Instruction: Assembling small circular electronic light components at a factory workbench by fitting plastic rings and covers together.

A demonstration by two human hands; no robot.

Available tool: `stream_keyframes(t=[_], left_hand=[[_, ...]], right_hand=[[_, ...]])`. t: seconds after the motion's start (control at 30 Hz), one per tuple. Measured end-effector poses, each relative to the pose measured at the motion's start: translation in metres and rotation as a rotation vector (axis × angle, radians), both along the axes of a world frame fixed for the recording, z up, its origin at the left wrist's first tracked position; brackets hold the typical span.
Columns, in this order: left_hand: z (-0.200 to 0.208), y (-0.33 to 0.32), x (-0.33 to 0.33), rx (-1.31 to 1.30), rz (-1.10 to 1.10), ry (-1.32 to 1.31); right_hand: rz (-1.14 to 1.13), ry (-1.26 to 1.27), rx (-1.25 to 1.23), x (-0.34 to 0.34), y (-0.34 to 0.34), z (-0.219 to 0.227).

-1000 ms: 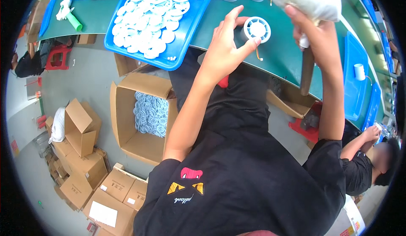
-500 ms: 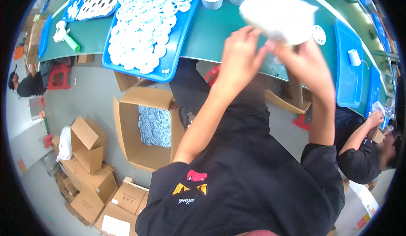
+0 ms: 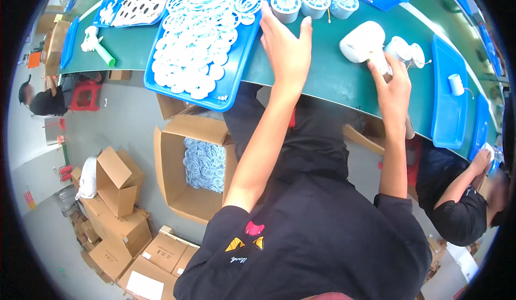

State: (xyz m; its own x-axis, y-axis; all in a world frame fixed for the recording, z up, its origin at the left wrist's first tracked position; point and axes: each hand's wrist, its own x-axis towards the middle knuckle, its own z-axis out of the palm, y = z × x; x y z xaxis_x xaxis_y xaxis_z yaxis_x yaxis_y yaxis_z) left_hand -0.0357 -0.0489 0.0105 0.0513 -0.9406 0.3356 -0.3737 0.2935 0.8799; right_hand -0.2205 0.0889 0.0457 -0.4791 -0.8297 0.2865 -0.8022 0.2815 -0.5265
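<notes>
My right hand (image 3: 393, 82) has its thumb and fingers closed around the narrow neck of a rounded white plastic housing (image 3: 363, 41) on the green table. Just beyond those fingers stand two small white cylindrical parts (image 3: 399, 48), one with a thin wire. My left hand (image 3: 287, 50) is open and holds nothing, its fingers stretched out and thumb apart. It hovers by the right edge of a blue tray (image 3: 231, 93) heaped with flat white rings (image 3: 188, 58). Beyond its fingertips sit several round grey-white parts (image 3: 315, 2) resembling small motors, some with wires.
A blue tray (image 3: 449, 112) at right holds a white cylinder (image 3: 456, 84). At left lies a green-handled white part (image 3: 99, 47). Below the table, an open carton (image 3: 172, 192) contains pale blue rings. Co-workers sit at far left and at right (image 3: 462, 208).
Both hands were together at the white housing, which was raised and blurred. Now it is lower, with only the right hand on it; the left hand has moved away leftward.
</notes>
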Motion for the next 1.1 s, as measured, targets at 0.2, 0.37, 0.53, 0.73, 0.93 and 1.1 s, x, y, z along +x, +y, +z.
stream_keyframes(t=[0.2,0.37,0.53,0.73,0.93,1.1], left_hand=[[0.000,-0.024,-0.016,-0.080,0.143,-0.171],[-0.002,0.005,0.030,-0.056,-0.068,-0.077],[-0.003,0.048,0.068,0.048,-0.234,-0.037],[-0.010,0.051,0.072,-0.053,-0.290,-0.108],[-0.004,0.047,0.081,-0.132,-0.326,-0.253],[-0.002,0.036,0.086,-0.077,-0.437,-0.292]], right_hand=[[0.017,0.164,-0.152,0.005,0.007,-0.007],[0.289,-0.099,-0.314,0.052,0.009,0.010],[0.374,-0.413,-0.115,0.103,-0.053,0.015],[0.526,-0.539,-0.089,0.093,-0.115,-0.017],[0.524,-0.532,0.153,0.083,-0.137,-0.017],[0.285,0.222,-0.083,0.113,-0.127,0.009]])
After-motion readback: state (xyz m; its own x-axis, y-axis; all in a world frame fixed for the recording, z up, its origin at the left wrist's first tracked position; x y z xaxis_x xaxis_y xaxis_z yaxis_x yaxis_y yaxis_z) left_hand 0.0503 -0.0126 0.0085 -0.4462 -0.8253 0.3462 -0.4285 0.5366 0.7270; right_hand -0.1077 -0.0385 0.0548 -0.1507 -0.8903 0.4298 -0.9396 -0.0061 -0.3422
